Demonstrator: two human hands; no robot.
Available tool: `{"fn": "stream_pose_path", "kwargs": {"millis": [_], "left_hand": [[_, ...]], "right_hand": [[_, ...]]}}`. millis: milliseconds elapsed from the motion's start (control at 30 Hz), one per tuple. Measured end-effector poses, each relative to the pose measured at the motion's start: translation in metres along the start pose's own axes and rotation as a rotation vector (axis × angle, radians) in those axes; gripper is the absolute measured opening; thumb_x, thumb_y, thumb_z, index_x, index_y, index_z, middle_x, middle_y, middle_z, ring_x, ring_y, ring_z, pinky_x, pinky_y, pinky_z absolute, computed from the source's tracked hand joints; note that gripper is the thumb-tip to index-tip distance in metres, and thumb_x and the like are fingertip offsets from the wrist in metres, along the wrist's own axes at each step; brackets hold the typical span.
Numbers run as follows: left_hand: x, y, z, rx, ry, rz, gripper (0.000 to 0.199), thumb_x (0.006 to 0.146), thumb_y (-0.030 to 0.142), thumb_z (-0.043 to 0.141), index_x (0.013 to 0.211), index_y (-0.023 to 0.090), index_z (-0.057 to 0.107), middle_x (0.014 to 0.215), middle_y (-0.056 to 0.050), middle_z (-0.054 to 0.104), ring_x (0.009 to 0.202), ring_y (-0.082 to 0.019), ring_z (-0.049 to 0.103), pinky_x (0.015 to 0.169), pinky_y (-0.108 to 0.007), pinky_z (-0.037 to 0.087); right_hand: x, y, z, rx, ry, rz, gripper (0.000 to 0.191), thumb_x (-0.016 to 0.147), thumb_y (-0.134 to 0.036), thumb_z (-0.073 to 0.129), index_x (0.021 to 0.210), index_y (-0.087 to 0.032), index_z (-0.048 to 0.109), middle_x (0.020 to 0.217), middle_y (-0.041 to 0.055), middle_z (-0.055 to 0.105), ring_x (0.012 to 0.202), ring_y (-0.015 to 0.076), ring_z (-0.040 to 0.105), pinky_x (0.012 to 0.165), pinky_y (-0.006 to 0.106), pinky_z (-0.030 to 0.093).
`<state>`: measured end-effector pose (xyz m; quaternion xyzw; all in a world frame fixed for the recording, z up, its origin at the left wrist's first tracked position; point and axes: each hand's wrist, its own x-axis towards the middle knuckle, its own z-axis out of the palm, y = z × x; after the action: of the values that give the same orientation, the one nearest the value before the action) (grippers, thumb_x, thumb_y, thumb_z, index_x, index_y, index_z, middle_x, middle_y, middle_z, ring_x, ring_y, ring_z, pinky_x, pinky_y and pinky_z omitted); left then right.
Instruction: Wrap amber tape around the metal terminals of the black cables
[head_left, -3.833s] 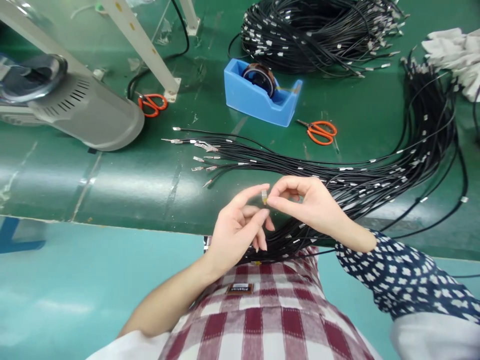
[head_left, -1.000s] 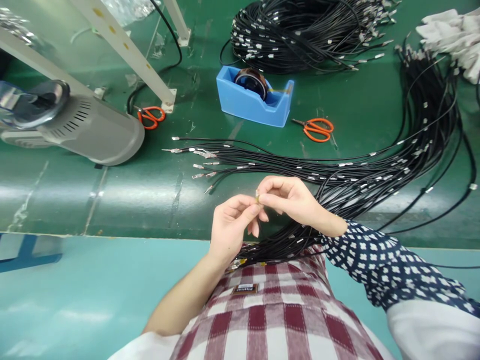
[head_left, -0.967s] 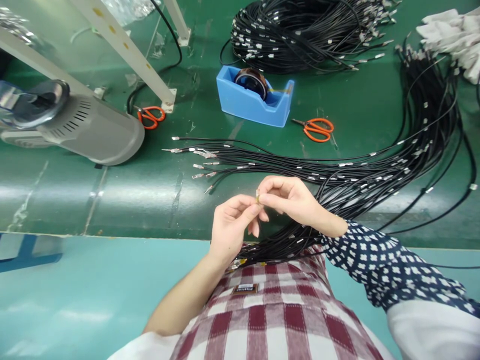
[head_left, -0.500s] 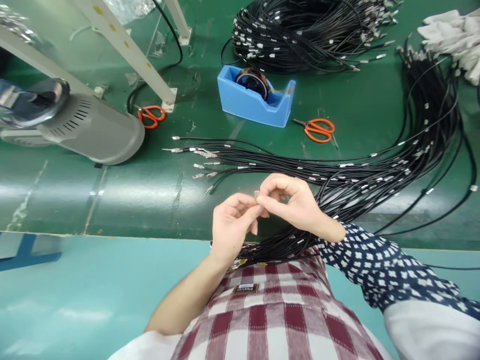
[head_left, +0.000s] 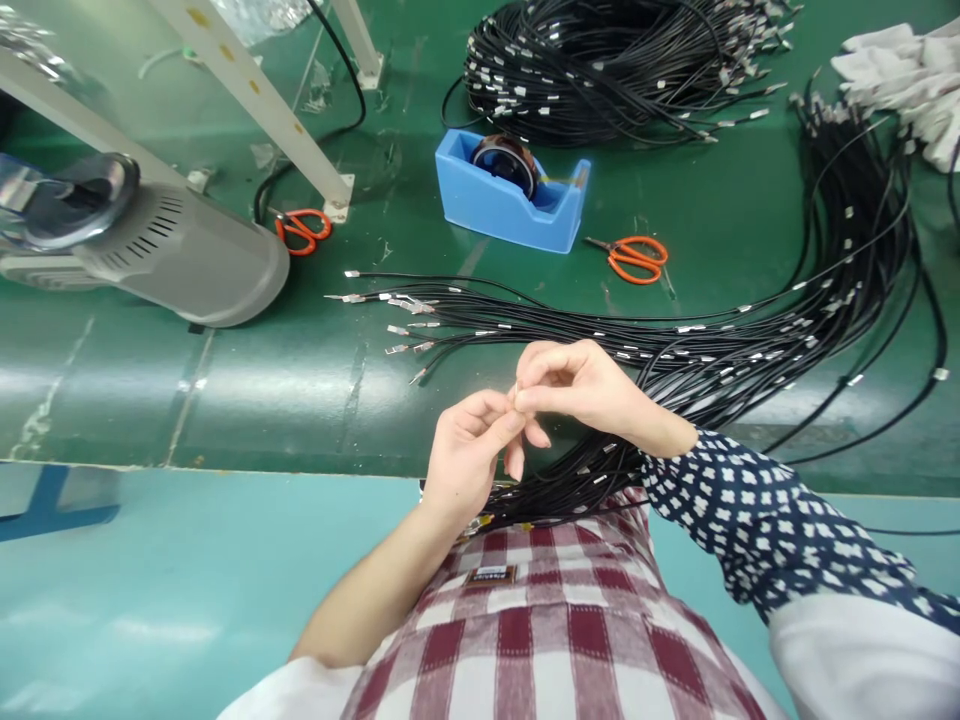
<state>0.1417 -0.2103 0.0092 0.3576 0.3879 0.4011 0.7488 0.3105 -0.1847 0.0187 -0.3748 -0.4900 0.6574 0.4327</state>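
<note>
My left hand (head_left: 469, 455) is closed in a pinch, thumb against forefinger, just above the front edge of the bench. My right hand (head_left: 585, 388) pinches at the same spot, and the fingertips of both hands meet. A small pale piece shows between them, mostly covered by the fingers; its kind cannot be made out. Right behind my hands runs a bundle of black cables (head_left: 555, 325) with white labels and metal-tipped ends fanned to the left. More black cables (head_left: 559, 490) pass under my right wrist onto my lap, some with yellow bits at their ends.
A blue tape dispenser (head_left: 502, 215) with an amber roll stands behind the cables. Orange-handled scissors (head_left: 637, 262) lie beside it, another pair (head_left: 301, 232) near a white post. A grey machine (head_left: 187, 250) is at left, a coiled cable heap (head_left: 600, 70) at back, white gloves (head_left: 900, 75) at right.
Both hands have shifted slightly, the right one a little upward, and their fingertips have drawn closer over the small piece, which shows less now. Objects on the bench stay in place.
</note>
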Motion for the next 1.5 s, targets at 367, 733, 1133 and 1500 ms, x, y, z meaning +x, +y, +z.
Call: {"fn": "stream_pose_path", "kwargs": {"millis": [367, 733, 1133, 1500], "left_hand": [[0.007, -0.002, -0.006, -0.179, -0.122, -0.140, 0.026, 0.080, 0.035, 0.074, 0.073, 0.012, 0.063, 0.064, -0.003, 0.070, 0.034, -0.005, 0.053, 0.033, -0.013, 0.035], [0.007, -0.004, -0.008, -0.203, -0.141, -0.169, 0.026, 0.080, 0.035, 0.075, 0.075, 0.012, 0.063, 0.062, -0.003, 0.070, 0.033, -0.005, 0.054, 0.034, -0.012, 0.037], [0.010, 0.003, -0.016, -0.176, -0.304, -0.252, 0.031, 0.086, 0.039, 0.066, 0.093, 0.009, 0.070, 0.061, -0.005, 0.070, 0.034, -0.011, 0.059, 0.032, -0.016, 0.038], [-0.009, -0.014, -0.020, 0.137, -0.049, -0.151, 0.029, 0.080, 0.038, 0.071, 0.068, 0.014, 0.059, 0.058, -0.003, 0.068, 0.032, -0.010, 0.053, 0.035, -0.019, 0.037]], "right_hand": [[0.003, 0.012, -0.006, -0.064, -0.029, -0.066, 0.021, 0.085, -0.032, 0.067, 0.075, -0.013, 0.068, 0.083, 0.0003, 0.060, 0.045, 0.0014, 0.045, 0.043, 0.019, 0.036], [-0.001, 0.001, 0.009, -0.112, 0.106, -0.018, 0.023, 0.089, -0.034, 0.062, 0.086, -0.014, 0.071, 0.075, 0.0004, 0.062, 0.053, 0.0057, 0.048, 0.049, 0.020, 0.039], [-0.002, 0.004, -0.001, -0.130, -0.074, 0.028, 0.019, 0.089, -0.030, 0.063, 0.094, -0.018, 0.076, 0.089, 0.0026, 0.054, 0.082, 0.0117, 0.056, 0.079, 0.026, 0.047], [0.017, 0.012, -0.035, -1.221, 0.144, -0.108, 0.018, 0.091, -0.027, 0.057, 0.102, -0.020, 0.069, 0.103, 0.0049, 0.064, 0.069, 0.0130, 0.057, 0.064, 0.027, 0.041]]}}
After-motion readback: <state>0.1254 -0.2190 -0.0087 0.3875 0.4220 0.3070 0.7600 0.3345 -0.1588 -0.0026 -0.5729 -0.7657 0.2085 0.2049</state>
